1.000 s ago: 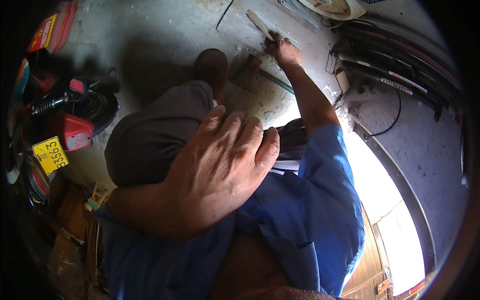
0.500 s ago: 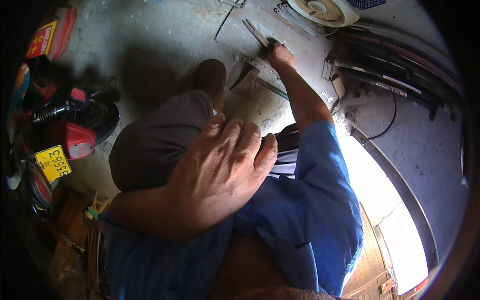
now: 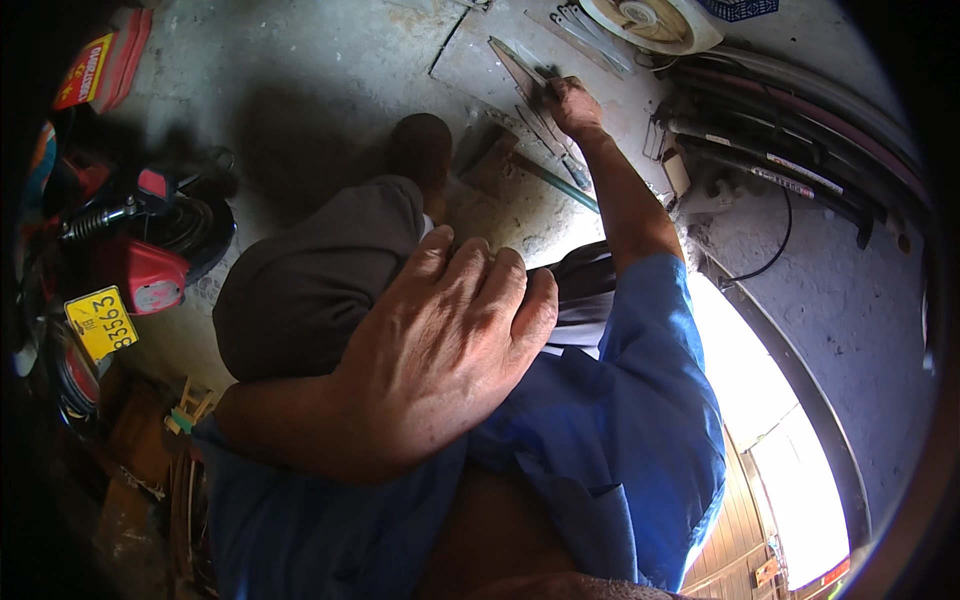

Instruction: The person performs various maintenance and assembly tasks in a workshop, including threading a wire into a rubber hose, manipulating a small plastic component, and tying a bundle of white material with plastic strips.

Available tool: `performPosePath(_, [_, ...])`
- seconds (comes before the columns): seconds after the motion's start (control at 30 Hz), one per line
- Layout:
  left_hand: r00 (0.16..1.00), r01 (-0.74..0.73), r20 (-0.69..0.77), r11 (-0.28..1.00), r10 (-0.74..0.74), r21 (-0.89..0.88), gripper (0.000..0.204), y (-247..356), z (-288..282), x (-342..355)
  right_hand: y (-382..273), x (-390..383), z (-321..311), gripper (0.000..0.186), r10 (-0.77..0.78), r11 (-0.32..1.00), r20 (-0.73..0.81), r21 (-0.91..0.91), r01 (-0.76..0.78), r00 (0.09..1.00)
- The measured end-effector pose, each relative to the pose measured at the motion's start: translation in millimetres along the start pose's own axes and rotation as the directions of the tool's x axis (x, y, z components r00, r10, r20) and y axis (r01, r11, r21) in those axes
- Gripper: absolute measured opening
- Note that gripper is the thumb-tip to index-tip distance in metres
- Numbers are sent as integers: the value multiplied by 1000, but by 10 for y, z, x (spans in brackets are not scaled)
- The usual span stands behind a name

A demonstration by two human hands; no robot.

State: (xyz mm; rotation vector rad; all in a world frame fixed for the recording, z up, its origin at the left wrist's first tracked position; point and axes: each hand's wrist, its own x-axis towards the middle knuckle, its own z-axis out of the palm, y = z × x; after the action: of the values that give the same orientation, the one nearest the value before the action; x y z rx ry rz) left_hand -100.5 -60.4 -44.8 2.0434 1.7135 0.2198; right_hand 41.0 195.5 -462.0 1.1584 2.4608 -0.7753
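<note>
My left hand (image 3: 440,350) rests palm down, fingers slightly apart and slightly bent, over my leg in grey trousers (image 3: 310,265). My right arm reaches up and rightward to the floor, where my right hand (image 3: 573,105) is closed on long, thin tools (image 3: 515,62) lying at a flat board (image 3: 465,70); their exact kind is unclear. Thin rods (image 3: 548,140) slant down below that hand. Nearby lies an axe-like head (image 3: 485,155) with a green handle (image 3: 555,182). Several slim flat metal pieces (image 3: 595,40) lie above my right hand.
A pale round fan-like part (image 3: 640,18) and blue basket (image 3: 735,6) are at the top right. Dark bars and tubes (image 3: 780,135) lie along the right, beside a bright doorway (image 3: 760,400). A red-and-black scooter (image 3: 140,270) stands at left, below red stacked items (image 3: 110,70).
My right hand has shifted slightly among the tools; thin rods now show slanting below it toward the green handle. My left hand has stayed on my leg.
</note>
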Motion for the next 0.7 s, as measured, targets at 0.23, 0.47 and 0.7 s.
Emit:
performPosePath(0.23, [1000,9,-8,1000,-9,8,37,30,-19,4,88,-45,-95,57,84,995,-50,57,-81,995])
performPosePath(0.47, [1000,11,-2,1000,-11,-2,39,50,23,-9,78,-208,-144,56,163,986,-1,29,-163,987])
performPosePath(0.7, [1000,22,-6,1000,-22,3,38,79,33,-2,-197,-189,173,64,234,972,68,19,-235,970])
